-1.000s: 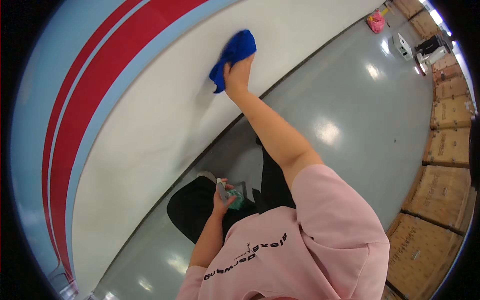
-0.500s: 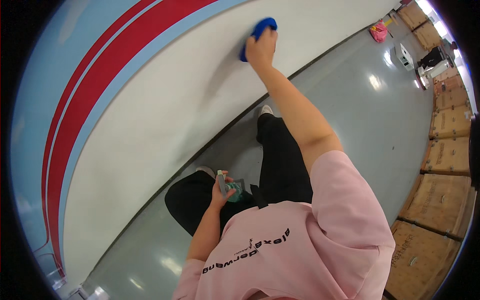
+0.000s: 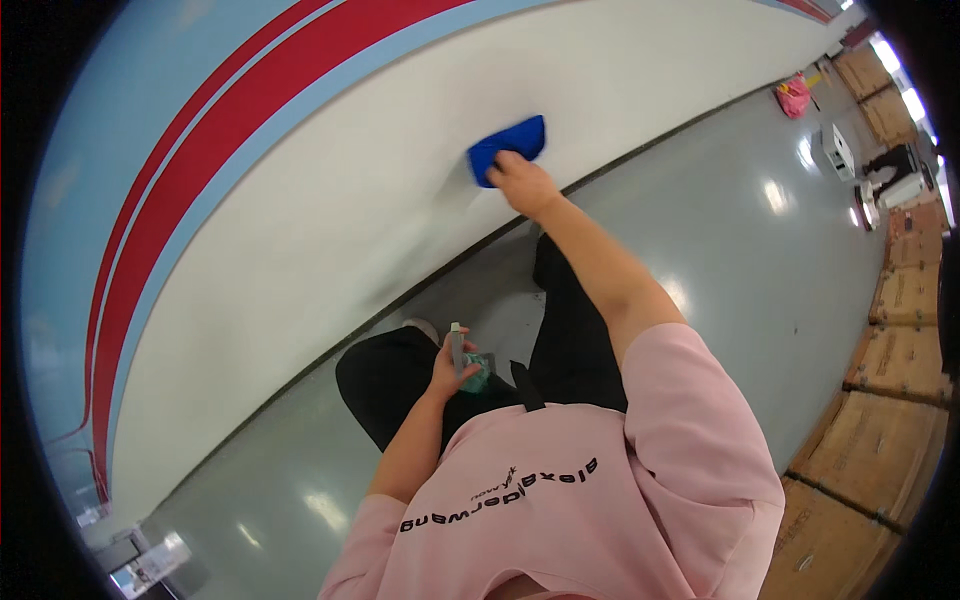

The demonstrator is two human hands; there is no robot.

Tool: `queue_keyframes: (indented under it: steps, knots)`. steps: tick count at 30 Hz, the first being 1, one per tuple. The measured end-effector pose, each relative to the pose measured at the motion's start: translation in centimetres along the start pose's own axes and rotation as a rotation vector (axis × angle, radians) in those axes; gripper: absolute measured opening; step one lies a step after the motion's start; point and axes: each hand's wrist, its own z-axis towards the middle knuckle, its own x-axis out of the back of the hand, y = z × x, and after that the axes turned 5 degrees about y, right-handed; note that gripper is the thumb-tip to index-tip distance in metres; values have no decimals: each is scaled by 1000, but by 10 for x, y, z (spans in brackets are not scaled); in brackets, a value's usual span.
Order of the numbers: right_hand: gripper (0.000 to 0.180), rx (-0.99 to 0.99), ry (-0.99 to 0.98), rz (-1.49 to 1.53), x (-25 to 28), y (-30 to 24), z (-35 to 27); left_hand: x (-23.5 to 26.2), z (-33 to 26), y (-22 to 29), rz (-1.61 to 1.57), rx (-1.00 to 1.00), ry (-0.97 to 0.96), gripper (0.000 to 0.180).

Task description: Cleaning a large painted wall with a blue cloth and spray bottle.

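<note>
My right hand (image 3: 523, 183) is closed on a blue cloth (image 3: 516, 140), which is spread against the white lower part of the wall (image 3: 330, 190). The arm is stretched up and away from me, and the cloth casts a faint shadow on the wall. Down near my knees, my left hand (image 3: 449, 368) is wrapped round a spray bottle (image 3: 478, 375) with a grey trigger head and a greenish see-through body. Part of that bottle is hidden behind the fingers.
Red and light blue bands (image 3: 190, 150) curve across the upper wall. A dark strip (image 3: 385, 312) runs along its base, above the shiny grey floor (image 3: 720, 230). Wooden crates (image 3: 870, 440) line the right side. Farther off stand a pink bag (image 3: 793, 97) and a white box (image 3: 836, 152).
My right hand has brought the blue cloth lower on the wall, toward me, and the cloth looks more spread out. The left hand keeps its hold on the spray bottle.
</note>
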Motion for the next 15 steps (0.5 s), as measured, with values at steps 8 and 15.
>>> queue_keyframes:
  steps: [8, 15]
  knots:
    - [42, -476, 557, 416, 63, -42, 58, 1, -8, 4, 23, -112, -23, 67]
    - [31, -202, 703, 208, 44, -86, 95, -3, -16, 16, 16, -198, -54, 67]
